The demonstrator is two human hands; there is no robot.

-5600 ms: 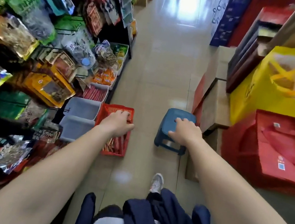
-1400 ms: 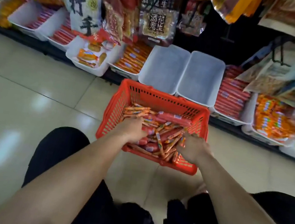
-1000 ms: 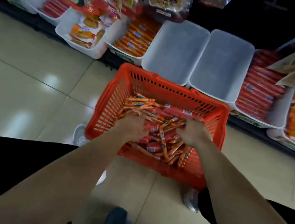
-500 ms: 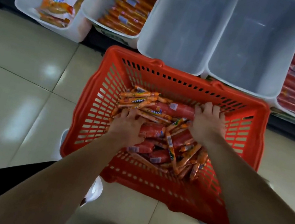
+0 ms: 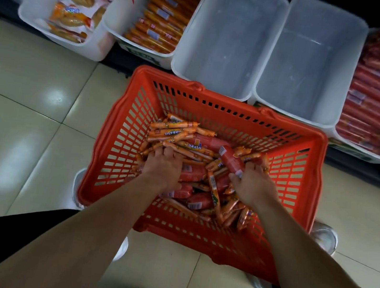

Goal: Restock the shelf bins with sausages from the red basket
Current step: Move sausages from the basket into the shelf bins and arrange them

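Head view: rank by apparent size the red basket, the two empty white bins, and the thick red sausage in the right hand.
1. red basket, though it is nearest the camera.
2. left empty bin and right empty bin: look alike, no ranking.
3. thick red sausage, gripped by the right hand.

The red basket (image 5: 227,107) sits on the floor, holding a loose heap of thin orange and thick red sausages (image 5: 180,134). Two empty white bins (image 5: 229,37) stand just beyond it.

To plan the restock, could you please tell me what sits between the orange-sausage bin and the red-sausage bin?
The head view shows two empty white bins side by side: left bin, right bin.
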